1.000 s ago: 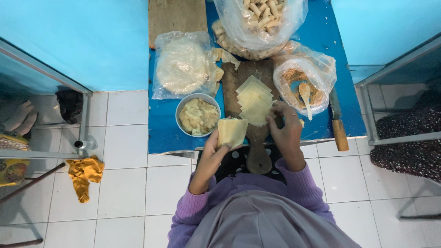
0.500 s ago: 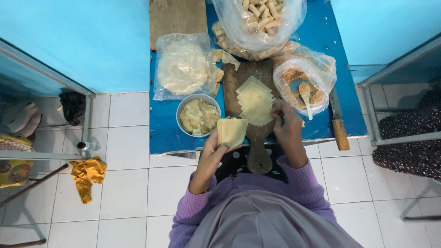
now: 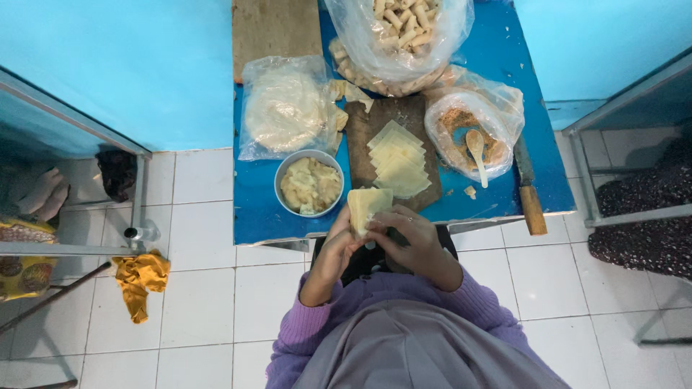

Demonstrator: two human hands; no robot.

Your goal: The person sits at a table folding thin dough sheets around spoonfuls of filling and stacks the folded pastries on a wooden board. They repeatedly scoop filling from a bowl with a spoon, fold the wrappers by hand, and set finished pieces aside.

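Wrapper sheet (image 3: pixel 369 205), pale square, held up just off near table edge (image 3: pixel 404 223), between both hands. Left hand (image 3: pixel 337 245) grips lower left edge, fingers closed on sheet; right hand (image 3: pixel 412 241) pinches lower right side, thumb and fingertips working at fold. Step in hand, by look: wrapping or folding one sheet. Filling bowl (image 3: pixel 310 184) just left, stack of sheets (image 3: pixel 395 162) on wooden board (image 3: pixel 393 119) ahead. Next move calls for even pinch, no tearing of thin sheet.

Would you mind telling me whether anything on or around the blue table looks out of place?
A yellow cloth lies crumpled on the white floor left of the table, and the knife sits at the front right edge, handle overhanging.
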